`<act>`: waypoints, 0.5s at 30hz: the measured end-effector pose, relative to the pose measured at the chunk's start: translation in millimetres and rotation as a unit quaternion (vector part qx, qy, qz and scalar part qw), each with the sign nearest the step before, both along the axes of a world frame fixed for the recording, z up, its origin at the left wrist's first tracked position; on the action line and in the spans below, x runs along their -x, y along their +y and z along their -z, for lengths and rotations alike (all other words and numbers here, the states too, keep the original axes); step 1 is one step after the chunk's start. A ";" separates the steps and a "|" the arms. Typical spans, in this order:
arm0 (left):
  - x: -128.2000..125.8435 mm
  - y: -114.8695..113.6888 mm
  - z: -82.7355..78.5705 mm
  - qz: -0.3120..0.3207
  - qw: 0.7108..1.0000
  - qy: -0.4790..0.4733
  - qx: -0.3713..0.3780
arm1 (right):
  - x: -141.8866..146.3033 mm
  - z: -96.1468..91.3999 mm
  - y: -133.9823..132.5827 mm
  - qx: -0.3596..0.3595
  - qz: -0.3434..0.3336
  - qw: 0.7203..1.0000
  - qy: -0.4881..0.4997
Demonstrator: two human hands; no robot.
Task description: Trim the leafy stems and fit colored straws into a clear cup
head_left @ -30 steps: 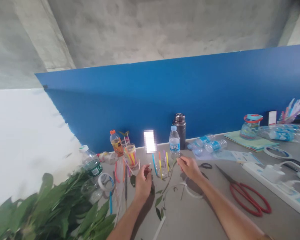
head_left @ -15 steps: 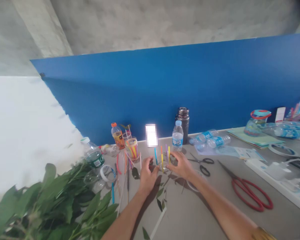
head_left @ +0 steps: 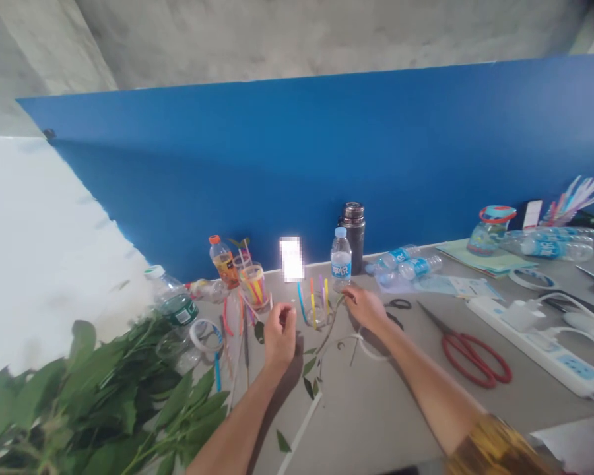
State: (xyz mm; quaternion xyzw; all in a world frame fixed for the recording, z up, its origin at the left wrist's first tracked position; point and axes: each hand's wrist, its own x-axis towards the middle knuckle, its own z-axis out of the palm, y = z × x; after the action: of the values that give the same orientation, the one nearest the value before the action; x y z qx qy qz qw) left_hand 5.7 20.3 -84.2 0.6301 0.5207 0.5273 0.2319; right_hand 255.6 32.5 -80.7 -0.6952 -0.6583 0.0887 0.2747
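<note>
A clear cup (head_left: 317,318) holding blue, orange, yellow and purple straw pieces stands upright between my hands, touched by neither. My left hand (head_left: 280,335) is left of the cup, its fingers curled and thumb against them; anything inside is hidden. My right hand (head_left: 365,307) is to the right, fingers closed and pointing toward the cup, close to the upper end of a thin leafy twig (head_left: 332,323). Whether the fingertips grip the twig is too small to tell. Loose leaves (head_left: 309,365) and a white strip (head_left: 304,429) lie on the table nearer me.
A water bottle (head_left: 341,260) and dark flask (head_left: 355,237) stand behind the cup. Red-handled scissors (head_left: 470,356) and a power strip (head_left: 539,346) lie right. Leafy branches (head_left: 79,402), a tape roll (head_left: 205,338), a straw-filled cup (head_left: 254,287) and an orange-capped bottle (head_left: 224,264) are left.
Both hands have drawn back from the cup, the left to the left and the right to the right. The straw pieces stay upright in it. My view has shifted slightly.
</note>
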 end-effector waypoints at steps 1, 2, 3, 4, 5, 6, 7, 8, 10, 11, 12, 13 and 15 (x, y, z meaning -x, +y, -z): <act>1.1 -3.2 -3.0 0.005 1.000 0.002 0.003 | 3.3 -0.9 -1.2 0.018 -0.011 0.999 -0.029; 2.3 -6.0 -5.9 0.009 1.000 0.000 0.006 | 6.9 -1.9 -2.6 0.037 -0.018 0.998 -0.057; 3.6 -8.2 -8.9 0.012 1.000 -0.003 0.010 | 10.3 -3.1 -4.0 0.056 -0.022 0.995 -0.081; 5.2 -9.5 -11.7 0.014 1.000 -0.005 0.015 | 13.1 -4.4 -5.3 0.070 -0.024 0.992 -0.100; 7.4 -9.7 -14.3 0.016 1.000 -0.001 0.021 | 14.9 -5.6 -6.7 0.078 -0.026 0.990 -0.113; 10.1 -8.9 -16.7 0.026 0.999 0.014 0.032 | 15.8 -6.8 -7.9 0.081 -0.027 0.989 -0.121; 13.5 -7.1 -18.6 0.045 0.997 0.039 0.050 | 15.7 -7.7 -8.9 0.080 -0.030 0.988 -0.126; 17.5 -4.6 -20.0 0.070 0.993 0.070 0.070 | 14.8 -8.5 -9.8 0.079 -0.030 0.988 -0.128; 26.8 1.1 -21.4 0.117 0.981 0.121 0.100 | 11.6 -9.2 -10.7 0.078 -0.030 0.988 -0.131; 31.5 3.7 -21.3 0.129 0.977 0.135 0.104 | 9.7 -9.3 -10.8 0.079 -0.029 0.988 -0.133; 35.8 5.7 -20.7 0.134 0.976 0.142 0.102 | 7.8 -9.2 -10.7 0.079 -0.027 0.987 -0.134; 39.3 7.1 -19.7 0.133 0.976 0.144 0.095 | 6.1 -9.1 -10.5 0.080 -0.024 0.987 -0.134; 43.1 7.6 -16.8 0.135 0.976 0.149 0.086 | 3.5 -8.8 -10.1 0.080 -0.018 0.988 -0.133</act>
State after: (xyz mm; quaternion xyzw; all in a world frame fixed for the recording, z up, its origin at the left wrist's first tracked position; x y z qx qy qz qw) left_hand -37.4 28.0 -67.4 0.7439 0.5029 0.3442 0.2744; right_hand 252.1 22.4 -71.8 -0.7086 -0.6922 0.0528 0.1262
